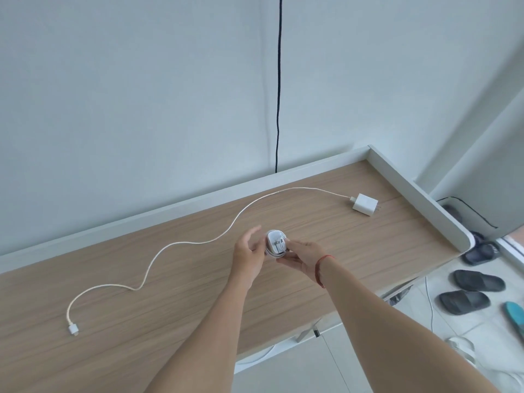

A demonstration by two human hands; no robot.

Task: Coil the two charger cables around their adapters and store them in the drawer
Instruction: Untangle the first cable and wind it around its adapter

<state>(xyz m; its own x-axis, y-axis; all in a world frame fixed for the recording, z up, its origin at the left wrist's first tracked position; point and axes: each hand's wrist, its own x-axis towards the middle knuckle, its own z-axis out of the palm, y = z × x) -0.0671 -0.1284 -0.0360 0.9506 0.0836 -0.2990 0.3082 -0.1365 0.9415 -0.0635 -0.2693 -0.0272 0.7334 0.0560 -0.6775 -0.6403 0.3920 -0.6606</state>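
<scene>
So the first charger [275, 243] looks done - cable wound snug round its white adapter into a tidy little lump, with the plug end tucked across the face. It's held up just above the middle of the worktop [368, 251]. The right hand [303, 258] has it pinched between thumb and curled fingertips, and the left hand [249, 252] sits just beside it on the left with its fingers loose and spread, gripping nothing (can't tell if the palm is actually touching). The part that matters next, I reckon, is the second adapter [365, 202]: it lies flat near the worktop's far right corner, beyond and to the right of both hands, so the right hand is closer to it. Its cable [181, 245] is fully uncoiled, snaking in loose waves on a long diagonal from that corner down toward the near left, ending in the connector [73, 329] - that end is the left hand's side. I can't make out the drawer for sure.
</scene>
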